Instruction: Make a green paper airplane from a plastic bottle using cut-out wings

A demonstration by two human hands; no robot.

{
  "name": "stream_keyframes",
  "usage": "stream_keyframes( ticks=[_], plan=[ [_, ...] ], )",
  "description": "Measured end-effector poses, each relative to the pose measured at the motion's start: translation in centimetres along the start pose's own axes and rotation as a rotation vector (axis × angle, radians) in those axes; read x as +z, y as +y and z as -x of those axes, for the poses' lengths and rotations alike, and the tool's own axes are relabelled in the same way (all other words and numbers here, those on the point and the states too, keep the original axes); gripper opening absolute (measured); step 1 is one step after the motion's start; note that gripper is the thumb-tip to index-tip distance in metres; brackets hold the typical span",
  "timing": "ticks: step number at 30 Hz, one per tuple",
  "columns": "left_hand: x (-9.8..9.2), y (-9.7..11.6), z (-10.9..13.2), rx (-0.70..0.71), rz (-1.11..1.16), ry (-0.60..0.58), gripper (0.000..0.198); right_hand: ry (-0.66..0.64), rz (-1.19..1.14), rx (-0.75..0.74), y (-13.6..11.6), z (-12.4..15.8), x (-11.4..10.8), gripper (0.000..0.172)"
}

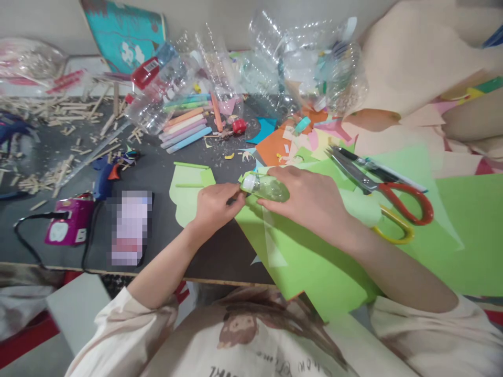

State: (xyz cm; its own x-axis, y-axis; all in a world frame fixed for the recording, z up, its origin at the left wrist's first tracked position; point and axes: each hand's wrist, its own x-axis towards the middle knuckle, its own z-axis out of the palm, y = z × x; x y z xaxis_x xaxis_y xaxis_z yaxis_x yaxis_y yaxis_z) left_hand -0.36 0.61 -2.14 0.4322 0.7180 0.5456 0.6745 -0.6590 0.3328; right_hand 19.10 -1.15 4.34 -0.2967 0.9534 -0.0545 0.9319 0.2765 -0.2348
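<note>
Centre frame, the right hand (312, 195) grips a clear, rounded plastic bottle (274, 189); the left hand (216, 205) bunches fingertips at its white cap (249, 183), hold unclear. Flat green paper (314, 277) spreads lower right.

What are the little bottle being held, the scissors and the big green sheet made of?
Little bottle: probably plastic, shiny and see-through, with bright glints.
Scissors: the grey, gleaming blades look like metal; the smooth red handle is probably plastic.
Big green sheet: paper or thin card, matte and flat; I can't tell which.
</note>
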Motion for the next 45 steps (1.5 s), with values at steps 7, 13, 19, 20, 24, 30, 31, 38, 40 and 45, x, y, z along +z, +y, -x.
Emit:
stream_keyframes(
  ticks=[7,13,19,20,24,30,31,38,40,45],
  plan=[
    [0.3,0.3,0.4,-0.246,0.131,-0.113,0.022,0.011,0.105,-0.018,-0.5,0.2,0.6,0.042],
    [0.3,0.5,0.3,-0.266,0.186,-0.105,0.026,0.029,0.121,-0.034,-0.5,0.3,0.7,0.042],
    [-0.4,-0.2,0.0,-0.25,0.22,-0.212,0.027,0.025,0.099,-0.029,-0.1,0.1,0.6,0.043],
    [-0.5,-0.3,0.0,-0.267,0.267,-0.228,0.029,0.024,0.095,-0.028,-0.1,0.1,0.6,0.042],
    [0.3,0.5,-0.3,-0.589,0.749,-0.07,0.036,0.036,0.086,-0.034,-0.4,0.3,0.5,0.043],
    [2.1,2.9,0.1,-0.843,1.397,-0.014,0.049,-0.001,0.103,-0.097,-1.4,0.6,1.0,0.049],
    [2.2,3.1,0.3,-0.843,1.399,0.012,0.049,-0.003,0.105,-0.104,-1.5,0.7,1.1,0.048],
    [1.9,3.6,1.1,-0.767,1.141,0.105,0.051,0.108,0.121,-0.161,-1.5,0.9,2.1,0.042],
    [2.1,3.6,1.2,-0.745,1.114,0.133,0.048,0.138,0.121,-0.172,-1.6,1.0,2.4,0.04],
    [2.4,3.6,1.5,-0.739,1.068,0.163,0.035,0.122,0.125,-0.179,-1.7,1.2,2.4,0.042]
  ],
)
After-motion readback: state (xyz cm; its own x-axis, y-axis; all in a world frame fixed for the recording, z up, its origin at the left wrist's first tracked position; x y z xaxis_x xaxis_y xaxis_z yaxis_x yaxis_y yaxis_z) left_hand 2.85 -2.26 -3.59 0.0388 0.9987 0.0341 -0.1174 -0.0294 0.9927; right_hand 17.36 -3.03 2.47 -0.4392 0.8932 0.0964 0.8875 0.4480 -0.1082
